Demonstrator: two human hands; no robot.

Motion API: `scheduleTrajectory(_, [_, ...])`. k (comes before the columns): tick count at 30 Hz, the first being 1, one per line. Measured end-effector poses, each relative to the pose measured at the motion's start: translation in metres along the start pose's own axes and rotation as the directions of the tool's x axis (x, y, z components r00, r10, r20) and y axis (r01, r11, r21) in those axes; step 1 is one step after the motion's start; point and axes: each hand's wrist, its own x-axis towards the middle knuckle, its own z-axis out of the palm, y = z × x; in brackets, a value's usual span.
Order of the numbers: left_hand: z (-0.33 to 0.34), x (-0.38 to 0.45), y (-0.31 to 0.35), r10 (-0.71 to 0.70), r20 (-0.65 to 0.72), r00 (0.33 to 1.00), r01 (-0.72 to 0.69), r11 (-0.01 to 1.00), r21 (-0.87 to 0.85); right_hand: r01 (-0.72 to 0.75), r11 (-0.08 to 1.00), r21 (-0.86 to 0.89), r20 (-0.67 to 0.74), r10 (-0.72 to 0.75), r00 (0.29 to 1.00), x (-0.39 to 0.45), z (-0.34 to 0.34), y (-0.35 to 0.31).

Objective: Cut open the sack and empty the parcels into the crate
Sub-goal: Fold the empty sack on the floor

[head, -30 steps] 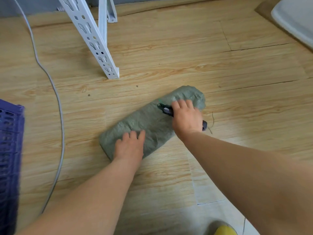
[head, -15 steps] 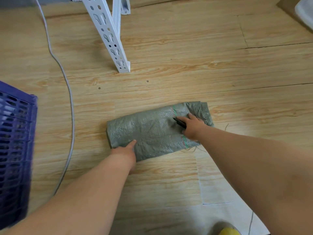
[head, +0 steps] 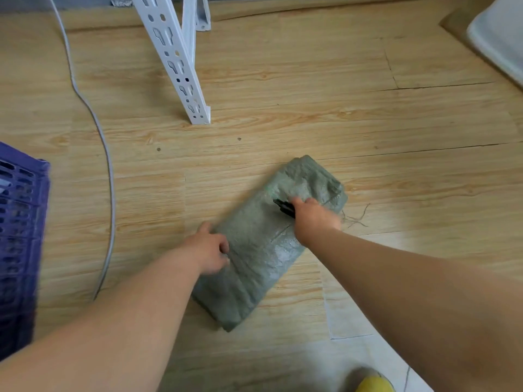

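The grey-green woven plastic sack [head: 263,244] lies flat on the wooden floor [head: 311,108], with the purple slatted plastic crate [head: 19,236] well apart at the left edge. The right hand [head: 314,219] grips a black cutter [head: 284,207] against the sack's far end; the left hand [head: 209,250] pinches its near edge. The cutting step appears underway; next probably comes drawing the blade across. The parcels are hidden, the blade tip is blurred, and the crate is cut off.

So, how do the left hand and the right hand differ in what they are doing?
The right hand grips a black cutter near the far end of the grey-green woven sack; the left hand holds no tool and grips the sack's near-left edge. Both touch the sack, which lies on the wooden floor.
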Motion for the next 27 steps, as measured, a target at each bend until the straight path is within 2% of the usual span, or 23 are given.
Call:
scheduleTrajectory(2, [0.008, -0.006, 0.011, 0.057, 0.149, 0.987, -0.055, 0.998, -0.019, 0.006, 0.998, 0.057, 0.141, -0.014, 0.990, 0.005, 0.006, 0.004])
scheduleTrajectory(5, [0.023, -0.017, 0.031, 0.137, 0.308, 0.941, -0.139, 0.990, -0.017, 0.095, 0.975, 0.201, 0.218, -0.139, 0.966, 0.015, -0.004, 0.013])
scheduleTrajectory(7, [0.031, -0.021, 0.038, 0.136, 0.335, 0.932, -0.147, 0.989, 0.010, 0.046, 0.939, 0.340, 0.156, -0.104, 0.982, 0.019, -0.007, 0.017])
scheduleTrajectory(9, [0.035, -0.020, 0.041, 0.090, 0.305, 0.948, -0.110, 0.993, 0.048, -0.020, 0.941, 0.337, -0.011, 0.025, 1.000, 0.019, -0.008, 0.014])
scheduleTrajectory(11, [0.035, -0.017, 0.040, 0.058, 0.224, 0.973, -0.063, 0.998, 0.015, -0.049, 0.969, 0.243, -0.113, 0.078, 0.990, 0.014, -0.009, 0.003])
scheduleTrajectory(13, [0.033, -0.012, 0.038, 0.036, 0.100, 0.994, -0.023, 0.992, -0.124, 0.019, 0.962, 0.272, -0.059, -0.003, 0.998, 0.008, -0.005, -0.011])
scheduleTrajectory(16, [0.022, -0.003, 0.042, -0.040, -0.125, 0.991, -0.008, 0.934, -0.358, 0.066, 0.906, 0.417, 0.070, -0.105, 0.992, 0.001, 0.003, -0.022])
scheduleTrajectory(18, [0.015, -0.006, 0.048, -0.059, -0.382, 0.922, -0.068, 0.948, -0.309, 0.120, 0.902, 0.415, 0.083, -0.168, 0.982, 0.003, 0.004, -0.023])
scheduleTrajectory(19, [0.014, -0.008, 0.051, 0.004, -0.461, 0.887, -0.118, 0.969, -0.218, 0.152, 0.896, 0.417, 0.069, -0.199, 0.978, 0.005, 0.005, -0.022])
scheduleTrajectory(20, [0.015, -0.009, 0.052, 0.105, -0.463, 0.880, -0.171, 0.980, -0.103, 0.171, 0.894, 0.414, 0.048, -0.209, 0.977, 0.005, 0.005, -0.020])
scheduleTrajectory(21, [0.020, -0.008, 0.051, 0.185, -0.399, 0.898, -0.208, 0.978, -0.016, 0.163, 0.901, 0.401, 0.006, -0.181, 0.984, 0.005, 0.005, -0.019])
scheduleTrajectory(22, [0.026, -0.005, 0.050, 0.202, -0.290, 0.935, -0.205, 0.979, 0.022, 0.113, 0.922, 0.370, -0.048, -0.102, 0.994, 0.004, 0.003, -0.018])
scheduleTrajectory(24, [0.036, 0.001, 0.046, 0.163, -0.136, 0.977, -0.167, 0.986, -0.019, -0.114, 0.941, 0.320, -0.105, 0.155, 0.982, 0.001, 0.001, -0.018])
scheduleTrajectory(26, [0.038, 0.003, 0.045, 0.163, -0.159, 0.974, -0.175, 0.982, -0.066, -0.350, 0.870, 0.348, 0.041, 0.359, 0.932, 0.001, 0.003, -0.016])
scheduleTrajectory(27, [0.037, 0.002, 0.045, 0.173, -0.193, 0.966, -0.188, 0.980, -0.063, -0.380, 0.869, 0.318, 0.146, 0.351, 0.925, 0.003, 0.005, -0.015])
